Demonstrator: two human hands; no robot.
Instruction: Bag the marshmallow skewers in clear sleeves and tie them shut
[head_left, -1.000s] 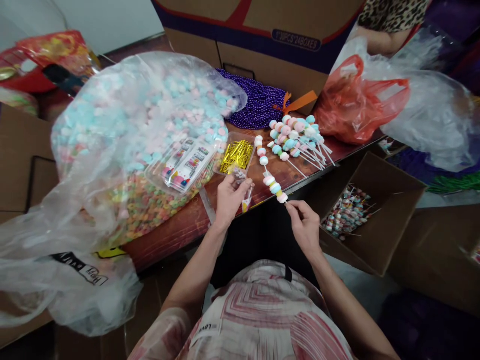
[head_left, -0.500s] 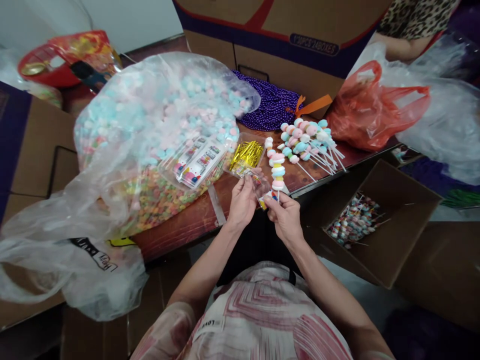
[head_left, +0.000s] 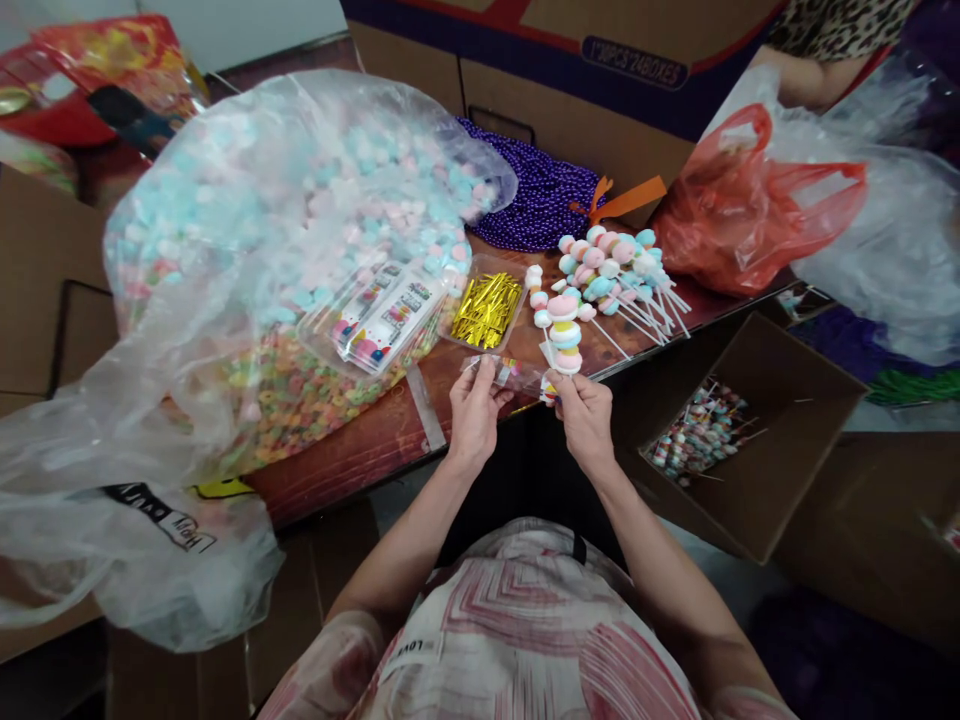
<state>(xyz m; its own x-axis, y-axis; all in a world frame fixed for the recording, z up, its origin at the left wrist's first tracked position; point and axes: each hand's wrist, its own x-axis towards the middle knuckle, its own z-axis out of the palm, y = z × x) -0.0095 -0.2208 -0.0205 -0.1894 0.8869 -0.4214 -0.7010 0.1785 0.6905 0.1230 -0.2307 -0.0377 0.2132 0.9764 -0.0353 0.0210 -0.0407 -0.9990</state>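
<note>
Well, the left hand (head_left: 474, 412) pinches a clear bag (head_left: 516, 375) and the right hand (head_left: 586, 416) holds a candy stick (head_left: 565, 336).

Bulk candy (head_left: 330, 190) and a large carton (head_left: 555, 110) suggest a packing workroom.

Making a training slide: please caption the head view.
Left hand holds a clear wrapper, right hand holds a candy skewer, near gold strips.

Candy skewer (head_left: 564, 335) partly hidden.
Its lower end is covered by the right hand (head_left: 588, 410); a co-worker's sleeve (head_left: 840, 28) is cropped above.
</note>
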